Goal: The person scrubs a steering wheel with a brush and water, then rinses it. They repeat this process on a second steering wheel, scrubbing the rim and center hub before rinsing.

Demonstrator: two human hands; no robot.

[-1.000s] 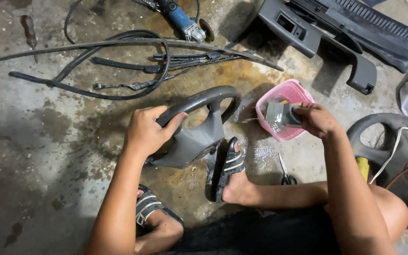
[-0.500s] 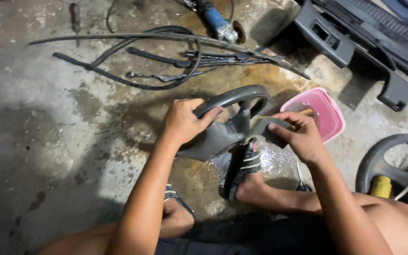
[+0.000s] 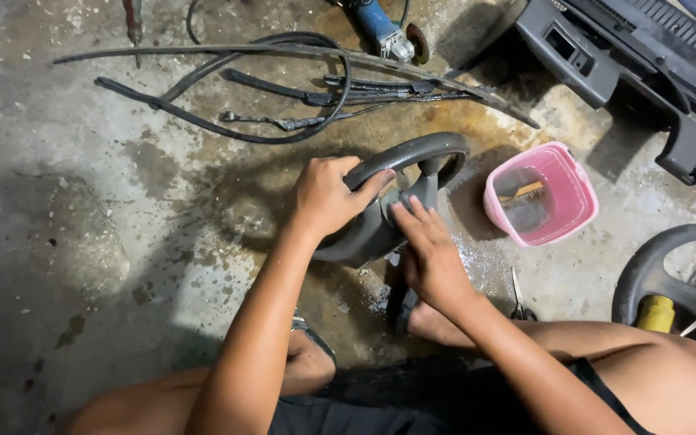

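Two hands are at work on a dark grey steering wheel (image 3: pixel 400 189), which is propped upright on the wet concrete floor (image 3: pixel 82 242) just beyond the person's sandalled feet. The left hand (image 3: pixel 328 193) is wrapped around the near part of the rim, fingers curled over the top and closed on it. The right hand (image 3: pixel 424 254) is laid flat on the hub with fingers pressed together; whether anything is held beneath the palm cannot be told. The rubbing is judged best done with the rim held firm, so the wheel is kept from rolling, and with even pressure applied along the hub. Just right of the wheel a pink tub (image 3: pixel 541 201) with water and a brush is stood, and scissors (image 3: pixel 519 294) lie near it. Further off, black rubber strips (image 3: pixel 283 89) are strewn, with a blue angle grinder (image 3: pixel 384 32) and a dark plastic panel (image 3: pixel 630 64) at the floor's far edge.
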